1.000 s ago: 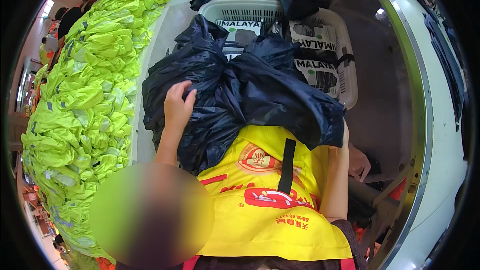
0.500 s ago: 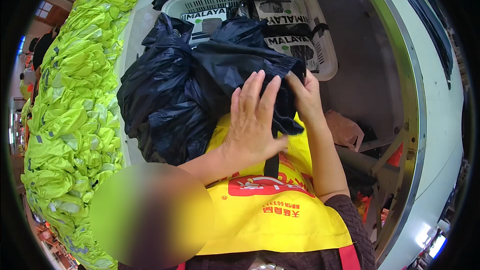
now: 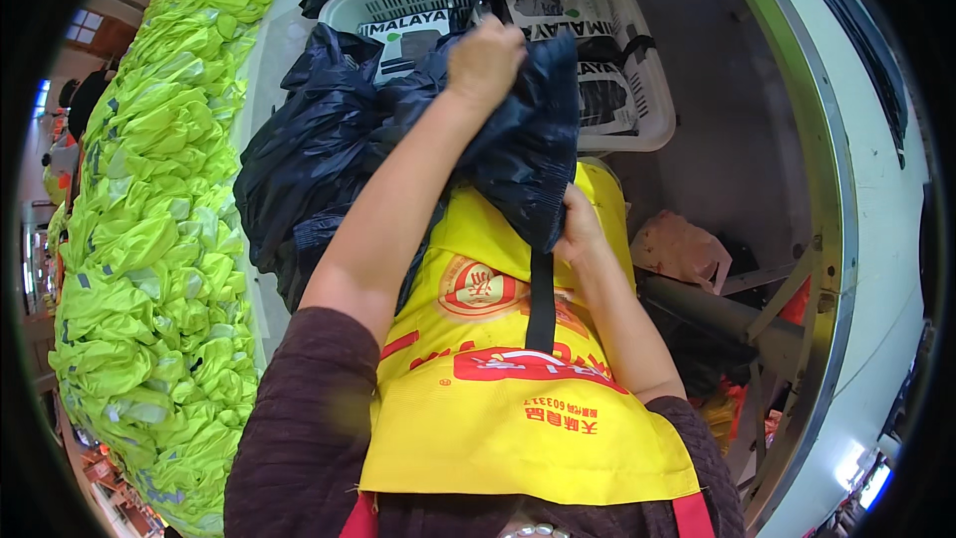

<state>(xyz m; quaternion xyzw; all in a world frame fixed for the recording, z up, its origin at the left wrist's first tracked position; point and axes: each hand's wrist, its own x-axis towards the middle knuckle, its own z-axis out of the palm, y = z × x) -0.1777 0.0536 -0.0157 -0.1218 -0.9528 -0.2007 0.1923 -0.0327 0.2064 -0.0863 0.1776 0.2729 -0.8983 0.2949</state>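
Note:
A dark navy garment point(image 3: 528, 154) of thin, shiny cloth is stretched between my hands, its gathered elastic edge running down the right side. My left hand point(image 3: 486, 65) is closed at the top of this cloth, in front of the basket, and its fingertips are mostly hidden. Lower down, my right hand point(image 3: 580, 224) pinches the bottom corner of the elastic edge. More dark cloth point(image 3: 319, 169) lies bunched to the left, and where one piece ends and another begins I cannot tell. A yellow apron point(image 3: 498, 408) covers my front under the work.
Beyond the garment stands a white plastic basket point(image 3: 652, 105) holding several flat printed packages point(image 3: 607, 105). A tall heap of neon yellow garments point(image 3: 149, 259) fills the left side. At the right runs a pale tabletop point(image 3: 866, 269) with a metal edge. A pinkish bag point(image 3: 677, 251) sits lower right.
My left hand has gone from lying spread over the cloth to a closed grip farther up. My right hand has moved down and slightly left, and the elastic edge now hangs stretched out between them.

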